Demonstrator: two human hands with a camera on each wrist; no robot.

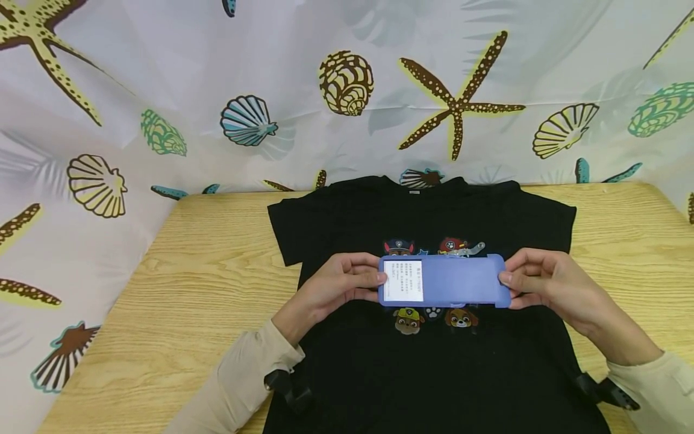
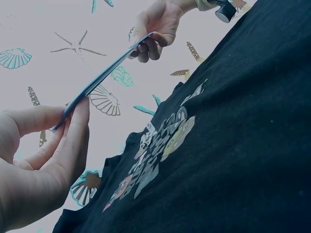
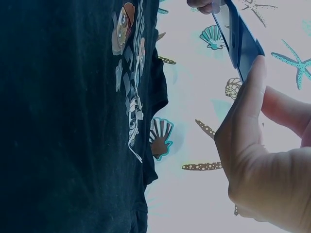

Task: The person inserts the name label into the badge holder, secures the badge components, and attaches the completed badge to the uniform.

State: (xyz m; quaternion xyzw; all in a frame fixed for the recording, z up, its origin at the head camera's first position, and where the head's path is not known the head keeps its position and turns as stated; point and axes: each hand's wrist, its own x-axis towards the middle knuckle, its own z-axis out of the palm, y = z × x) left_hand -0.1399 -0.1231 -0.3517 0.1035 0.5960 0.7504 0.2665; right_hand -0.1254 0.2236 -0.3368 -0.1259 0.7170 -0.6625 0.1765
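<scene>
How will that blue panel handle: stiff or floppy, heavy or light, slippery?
Probably stiff: the panel, pinched at its ends by the left hand and right hand, shows no sag. Likely light, since it looks thin edge-on in the left wrist view. It may be slippery, as its face looks smooth.

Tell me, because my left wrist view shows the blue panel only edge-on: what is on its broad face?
Observer: In the head view, the blue panel has a white label with small print.
Operator: At which end is it?
Observer: The end by the left hand.
Operator: And what is the black shirt lying on?
Observer: A table with a wood-grain top.
</scene>
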